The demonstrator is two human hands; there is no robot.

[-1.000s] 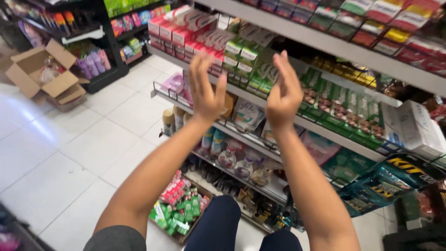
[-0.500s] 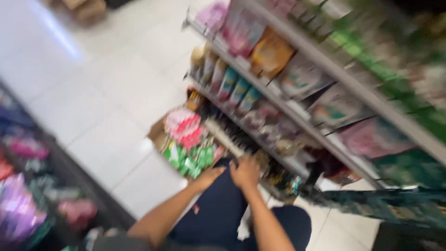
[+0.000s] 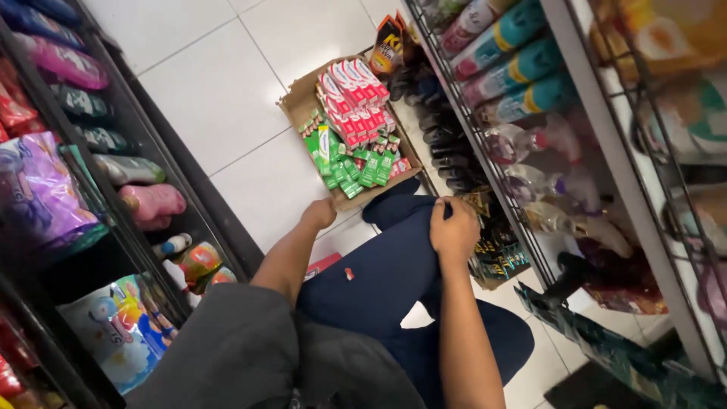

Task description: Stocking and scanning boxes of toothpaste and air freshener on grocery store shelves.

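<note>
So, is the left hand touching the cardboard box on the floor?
Touching. The head view shows the left hand closed on the near edge of the cardboard box.

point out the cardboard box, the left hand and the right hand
cardboard box [image 3: 297,102], head view, on its bare left flap
left hand [image 3: 319,214], head view, on the back of the hand at the box's near edge
right hand [image 3: 454,231], head view, on the knuckles resting on the knee

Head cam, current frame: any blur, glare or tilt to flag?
Head view: centre is sharp, the cardboard box of red and green packets, left hand and right hand read clearly; the wire shelf at right and the purple bags at left are soft at the frame edges; mild ceiling-light sheen on the white floor tiles; the whole scene is tilted.
</note>
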